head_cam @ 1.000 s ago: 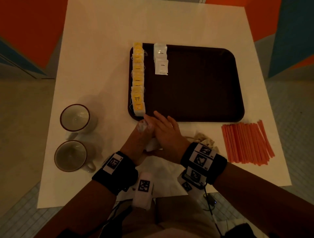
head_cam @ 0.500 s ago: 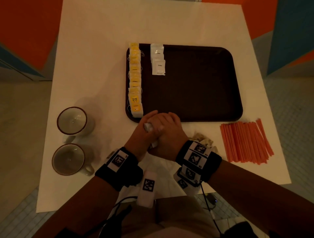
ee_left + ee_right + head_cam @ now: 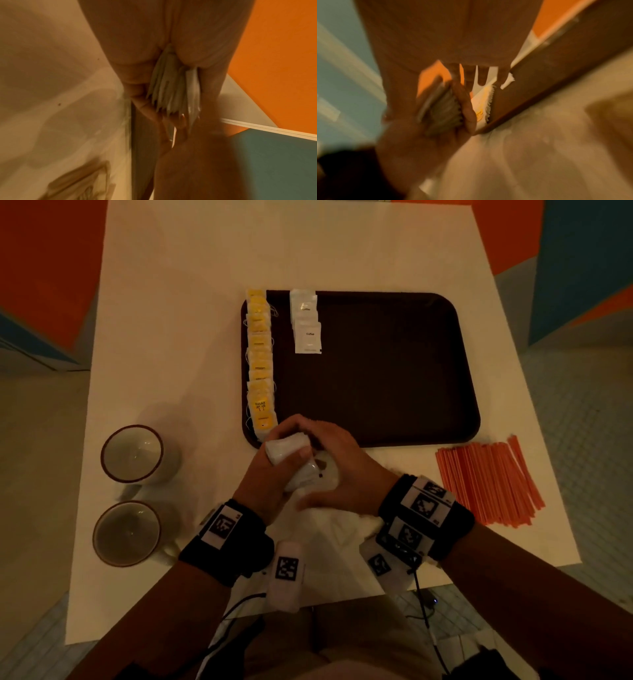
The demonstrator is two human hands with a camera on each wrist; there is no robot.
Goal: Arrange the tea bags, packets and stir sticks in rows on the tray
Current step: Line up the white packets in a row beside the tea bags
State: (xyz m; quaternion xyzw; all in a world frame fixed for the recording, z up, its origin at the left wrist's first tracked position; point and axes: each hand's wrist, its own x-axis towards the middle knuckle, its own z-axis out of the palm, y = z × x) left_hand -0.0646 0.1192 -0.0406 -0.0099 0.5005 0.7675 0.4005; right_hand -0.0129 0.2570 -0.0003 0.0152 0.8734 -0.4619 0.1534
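Observation:
A brown tray point(image 3: 376, 405) carries a row of yellow tea bags point(image 3: 260, 361) along its left edge, and beside it a short row of white coffee packets point(image 3: 307, 326). My left hand point(image 3: 291, 460) grips a stack of white packets point(image 3: 286, 448) at the tray's near-left corner; the left wrist view shows the stack point(image 3: 173, 92) fanned between thumb and fingers. My right hand point(image 3: 308, 436) curls its fingers over the far end of the same stack. Orange stir sticks point(image 3: 489, 477) lie in a bundle on the table to the right of the tray.
Two empty mugs point(image 3: 132, 453) point(image 3: 126, 534) stand at the left of the white table. A crumpled white paper point(image 3: 335, 535) lies under my wrists near the front edge. The right wrist view is blurred and shows the tray rim point(image 3: 547, 75).
Both hands have risen slightly toward the tray's corner. The packet stack in my left hand now shows more, and my right fingers have closed over its far end.

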